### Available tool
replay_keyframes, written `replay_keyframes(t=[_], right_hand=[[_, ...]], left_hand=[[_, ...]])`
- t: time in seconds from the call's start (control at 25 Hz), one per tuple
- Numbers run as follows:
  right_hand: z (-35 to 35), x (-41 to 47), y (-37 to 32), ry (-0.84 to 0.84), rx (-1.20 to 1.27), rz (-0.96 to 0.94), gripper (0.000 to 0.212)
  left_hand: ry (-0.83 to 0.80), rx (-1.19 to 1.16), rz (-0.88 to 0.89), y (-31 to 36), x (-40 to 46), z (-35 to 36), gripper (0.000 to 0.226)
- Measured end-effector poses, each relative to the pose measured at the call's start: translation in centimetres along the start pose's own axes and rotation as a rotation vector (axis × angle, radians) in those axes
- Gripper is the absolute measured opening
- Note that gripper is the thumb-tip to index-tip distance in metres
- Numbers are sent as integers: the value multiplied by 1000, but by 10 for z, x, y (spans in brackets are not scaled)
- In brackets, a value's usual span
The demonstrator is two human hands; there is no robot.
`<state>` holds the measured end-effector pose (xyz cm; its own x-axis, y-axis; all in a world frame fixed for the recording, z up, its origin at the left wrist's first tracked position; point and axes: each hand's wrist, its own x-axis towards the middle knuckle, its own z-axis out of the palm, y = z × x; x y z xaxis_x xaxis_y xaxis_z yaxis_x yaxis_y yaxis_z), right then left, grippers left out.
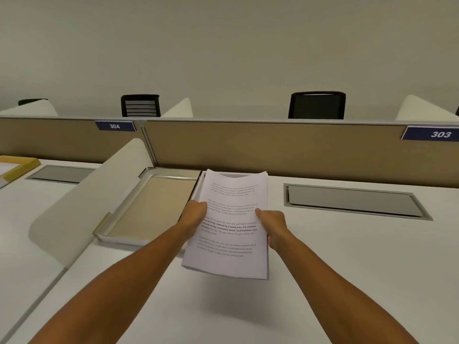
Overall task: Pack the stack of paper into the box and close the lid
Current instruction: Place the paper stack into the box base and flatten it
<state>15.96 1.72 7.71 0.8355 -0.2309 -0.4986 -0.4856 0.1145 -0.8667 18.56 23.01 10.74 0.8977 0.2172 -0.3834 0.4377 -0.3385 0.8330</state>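
I hold a stack of white printed paper [229, 227] by its two long sides, lifted a little above the white desk. My left hand [196, 213] grips the left edge and my right hand [273, 225] grips the right edge. Just left of the stack lies a shallow white box part [119, 240], open upward, with a beige inside and nothing in it. A second white rim [198, 191] shows along the stack's left edge. The rest of it is hidden under the paper, so I cannot tell whether it is the box or the lid.
A curved white divider [82, 207] stands left of the open box part. A beige partition [273, 150] closes the desk's far side. Metal cable hatches sit at the right [352, 202] and left [62, 173]. A yellow-rimmed box [18, 165] lies at far left.
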Motion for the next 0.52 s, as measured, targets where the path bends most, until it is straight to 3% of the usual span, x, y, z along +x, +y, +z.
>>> replay_keyframes(t=[0.52], right_hand=[[70,111,-27,91,-114,143,27]], left_hand=[[-63,81,-52,8,153,7,17]])
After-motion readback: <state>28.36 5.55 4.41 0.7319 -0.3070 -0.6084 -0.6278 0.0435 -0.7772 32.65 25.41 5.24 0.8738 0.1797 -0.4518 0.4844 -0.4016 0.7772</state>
